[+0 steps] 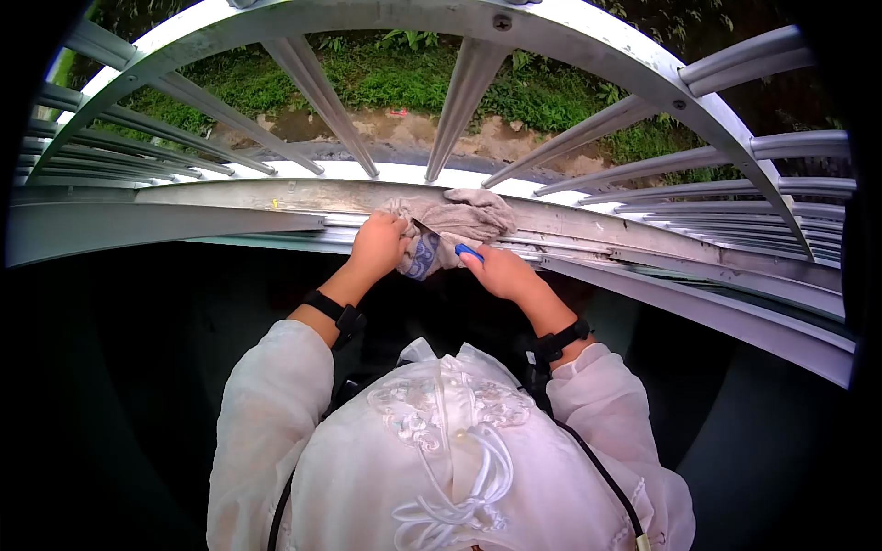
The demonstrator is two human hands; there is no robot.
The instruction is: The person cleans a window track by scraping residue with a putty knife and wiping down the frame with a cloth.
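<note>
A greyish-pink cloth (464, 219) with a blue patterned patch lies bunched over the window track (560, 243). The fingers of my left hand (378, 246) are closed on the cloth's left side. My right hand (503, 272) is wrapped round a blue handle (469, 251) at the cloth's lower right. A dark, thin part shows against the cloth between the hands, and whether it belongs to the blue handle I cannot tell. Part of the track under the cloth is hidden.
Beyond the track, a metal guard with bars (464, 101) curves outward. Sliding window frames (165, 230) flank the cloth at left and right. A small yellow thing (275, 204) is on the sill. Outside and below are green plants (386, 78) and bare ground.
</note>
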